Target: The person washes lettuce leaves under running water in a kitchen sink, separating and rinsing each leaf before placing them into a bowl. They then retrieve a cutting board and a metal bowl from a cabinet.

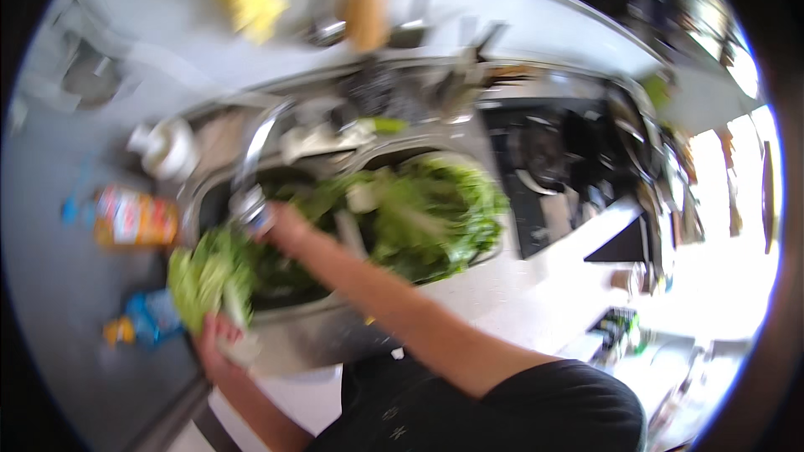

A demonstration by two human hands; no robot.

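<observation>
My left hand (220, 339) grips the pale stem end of a bunch of leafy greens (210, 270) at the left front corner of a double-bowl sink (295, 311). With my right arm stretched across the sink, my right hand (282, 226) is at the head of the curved metal faucet (254, 150); blur hides how its fingers lie. Dark green leaves show in the left bowl beneath that arm. More leafy greens (440, 220) are heaped in the right bowl and reach its rim.
Left of the sink stand an orange bottle (135, 216) and a blue bottle with an orange cap (151, 317). A white container (164, 147) is behind them. Utensils in a holder (461, 88) stand behind the sink. A black cooktop (521, 201) with dark cookware lies to the right.
</observation>
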